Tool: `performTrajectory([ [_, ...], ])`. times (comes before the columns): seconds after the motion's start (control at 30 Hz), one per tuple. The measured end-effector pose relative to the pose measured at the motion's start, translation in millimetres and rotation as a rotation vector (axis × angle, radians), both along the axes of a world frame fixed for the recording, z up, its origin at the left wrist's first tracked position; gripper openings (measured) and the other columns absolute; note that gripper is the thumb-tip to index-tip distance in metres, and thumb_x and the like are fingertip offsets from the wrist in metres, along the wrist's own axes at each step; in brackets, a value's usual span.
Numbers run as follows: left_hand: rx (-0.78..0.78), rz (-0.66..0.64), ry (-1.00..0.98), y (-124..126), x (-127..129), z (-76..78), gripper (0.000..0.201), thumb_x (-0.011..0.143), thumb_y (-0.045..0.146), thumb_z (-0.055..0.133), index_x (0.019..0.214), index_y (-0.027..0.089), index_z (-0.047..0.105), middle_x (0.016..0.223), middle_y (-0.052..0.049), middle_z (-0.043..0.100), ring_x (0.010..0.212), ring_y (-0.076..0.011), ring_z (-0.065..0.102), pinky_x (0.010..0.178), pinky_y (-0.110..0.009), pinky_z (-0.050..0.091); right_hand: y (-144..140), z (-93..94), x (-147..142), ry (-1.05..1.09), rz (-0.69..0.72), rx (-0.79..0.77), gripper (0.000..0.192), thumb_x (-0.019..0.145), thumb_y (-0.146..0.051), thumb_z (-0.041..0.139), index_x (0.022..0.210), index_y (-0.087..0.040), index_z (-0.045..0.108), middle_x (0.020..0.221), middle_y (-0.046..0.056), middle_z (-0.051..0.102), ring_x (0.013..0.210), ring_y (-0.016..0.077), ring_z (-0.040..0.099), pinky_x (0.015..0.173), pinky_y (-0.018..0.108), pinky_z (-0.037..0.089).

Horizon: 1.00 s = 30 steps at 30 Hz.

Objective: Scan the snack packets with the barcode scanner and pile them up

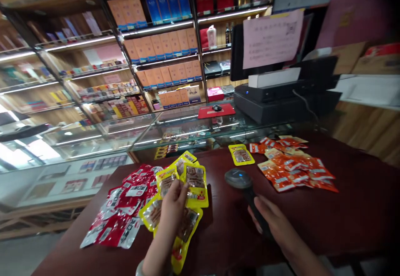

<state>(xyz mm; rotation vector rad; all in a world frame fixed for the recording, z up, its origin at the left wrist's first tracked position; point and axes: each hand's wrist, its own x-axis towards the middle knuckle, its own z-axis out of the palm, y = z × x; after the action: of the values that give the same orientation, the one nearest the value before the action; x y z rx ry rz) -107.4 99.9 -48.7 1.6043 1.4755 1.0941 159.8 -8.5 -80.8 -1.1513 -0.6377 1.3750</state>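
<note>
My left hand (173, 205) pinches a yellow-edged snack packet (196, 180) with a clear window showing brown food. Beneath and around it lie several more yellow packets (152, 214), partly covered by my hand and forearm. My right hand (271, 217) is wrapped round the handle of a black barcode scanner (239, 179), whose head shows a small blue light. The scanner is to the right of the held packet and apart from it. Beyond its head, a single yellow packet (241, 155) rests on the dark red table (229, 234).
Red-and-silver packets (125, 209) are heaped at the left, orange packets (296, 169) at the right. Behind the table are a glass counter (184, 119), a mouse (216, 108) on a red mat, and a monitor (237, 55) with a paper sheet. Shelves of boxes (161, 46) line the back.
</note>
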Motion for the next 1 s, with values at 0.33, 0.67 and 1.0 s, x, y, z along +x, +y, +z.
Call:
performTrajectory([
  [0.33,0.055,-0.171,-0.259,-21,103,-24.7,0.042,0.086,0.059,0.056,0.073,0.020,0.046,0.066,0.004,0.043,0.061,-0.0103,0.040,0.056,-0.021,0.036,-10,29.5,32,0.056,-0.026,0.133,0.043,0.082,-0.062,0.066,0.086,-0.020,0.057,0.061,-0.006,0.051,0.049,0.0077,0.040,0.045,0.019,0.034],
  [0.67,-0.116,-0.204,-0.464,16,167,-25.7,0.047,0.077,0.064,0.063,0.077,0.021,0.045,0.063,0.006,0.051,0.048,-0.0073,0.047,0.044,-0.018,0.037,-8,4.7,50,0.114,-0.121,0.141,0.049,0.079,-0.064,0.069,0.073,-0.020,0.049,0.056,-0.008,0.048,0.041,0.0048,0.038,0.039,0.017,0.029],
  [1.0,-0.210,-0.163,-0.041,23,164,-22.5,0.034,0.082,0.031,0.066,0.109,0.018,0.052,0.115,-0.011,0.065,0.046,-0.0056,0.057,0.047,-0.022,0.046,-26,4.6,49,0.043,-0.098,0.126,0.047,0.082,-0.062,0.066,0.072,-0.019,0.050,0.057,-0.008,0.047,0.043,0.0055,0.037,0.041,0.018,0.031],
])
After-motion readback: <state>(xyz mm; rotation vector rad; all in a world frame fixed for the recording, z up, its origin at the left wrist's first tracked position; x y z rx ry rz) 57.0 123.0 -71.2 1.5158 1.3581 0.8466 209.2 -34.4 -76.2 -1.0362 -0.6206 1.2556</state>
